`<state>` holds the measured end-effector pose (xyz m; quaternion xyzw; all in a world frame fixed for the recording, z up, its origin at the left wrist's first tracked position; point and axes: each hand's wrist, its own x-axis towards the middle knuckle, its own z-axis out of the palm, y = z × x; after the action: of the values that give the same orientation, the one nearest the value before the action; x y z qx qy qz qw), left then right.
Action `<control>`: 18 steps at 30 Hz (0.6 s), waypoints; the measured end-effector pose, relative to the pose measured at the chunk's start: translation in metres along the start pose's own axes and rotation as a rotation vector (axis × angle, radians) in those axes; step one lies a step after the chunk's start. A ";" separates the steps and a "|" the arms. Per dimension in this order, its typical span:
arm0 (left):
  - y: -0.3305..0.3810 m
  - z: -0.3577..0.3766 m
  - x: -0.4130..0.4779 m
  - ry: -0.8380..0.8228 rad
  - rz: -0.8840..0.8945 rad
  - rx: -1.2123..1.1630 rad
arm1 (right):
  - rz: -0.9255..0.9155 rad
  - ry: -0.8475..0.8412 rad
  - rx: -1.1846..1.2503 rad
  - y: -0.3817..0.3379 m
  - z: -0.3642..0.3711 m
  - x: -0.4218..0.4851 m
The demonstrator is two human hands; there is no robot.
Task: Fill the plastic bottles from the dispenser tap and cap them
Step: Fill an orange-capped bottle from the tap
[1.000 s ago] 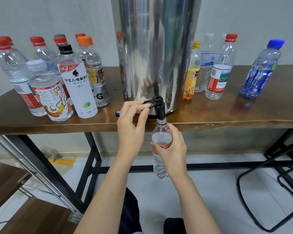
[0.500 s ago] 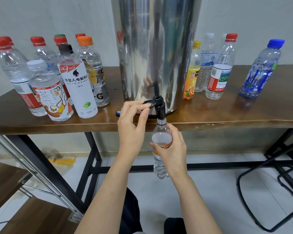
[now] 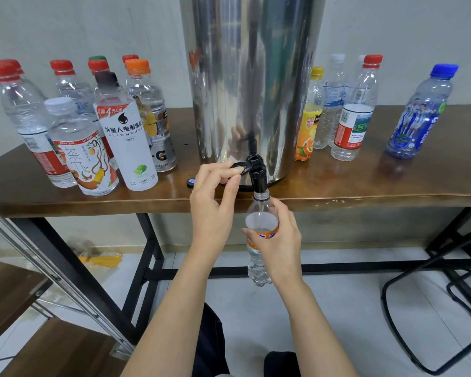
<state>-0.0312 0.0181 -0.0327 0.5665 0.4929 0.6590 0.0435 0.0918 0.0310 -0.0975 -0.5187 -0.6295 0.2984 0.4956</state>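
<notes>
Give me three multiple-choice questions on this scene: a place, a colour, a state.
1. Where does the blue-capped bottle stand? A on the floor. B at the table's right end. C among the red-capped bottles.
2. What colour is the Gatorade bottle's cap? A orange. B green. C white.
3. The Fanta bottle under the tap is: A capped. B lying down. C uncapped.
Answers: 1 B, it stands alone at the right end; 2 A, orange cap above the G label; 3 C, its open mouth meets the spout, the right hand gripping it.

The left hand (image 3: 212, 208) and right hand (image 3: 282, 240) are seen bare, as are both forearms (image 3: 174, 308); dark fabric (image 3: 210, 346), perhaps trousers, is glimpsed low between the arms.
</notes>
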 end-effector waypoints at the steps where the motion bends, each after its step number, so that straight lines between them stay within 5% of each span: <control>1: 0.000 0.000 0.000 0.002 0.002 -0.001 | 0.001 -0.003 -0.002 0.000 0.000 0.000; 18: 0.000 0.000 0.000 -0.007 -0.009 -0.024 | 0.005 -0.008 -0.015 0.000 0.000 0.001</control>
<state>-0.0316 0.0184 -0.0324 0.5661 0.4872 0.6627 0.0549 0.0915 0.0319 -0.0969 -0.5229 -0.6323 0.2971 0.4885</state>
